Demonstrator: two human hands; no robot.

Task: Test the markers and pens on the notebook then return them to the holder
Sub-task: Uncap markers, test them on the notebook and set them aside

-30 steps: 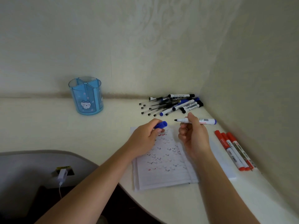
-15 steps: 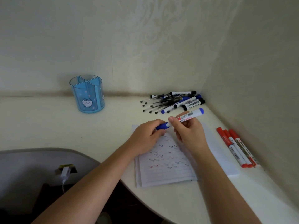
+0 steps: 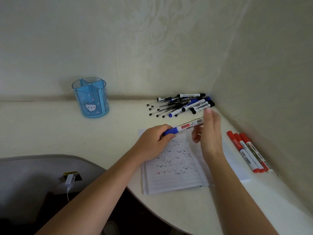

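Left hand (image 3: pixel 156 141) curls round the blue cap (image 3: pixel 170 131) of a slim white marker (image 3: pixel 188 126) above the lined notebook (image 3: pixel 172 178); right hand (image 3: pixel 211 133) flat, fingers straight

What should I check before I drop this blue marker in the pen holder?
1. Cap on blue marker: ok, looks pushed on.
2. Grip: ok, left hand holds its capped end.
3. Right hand: ok, open, holding nothing.
4. Blue pen holder: ok, upright, top open.
5. Its test mark on the notebook: cannot tell which one.
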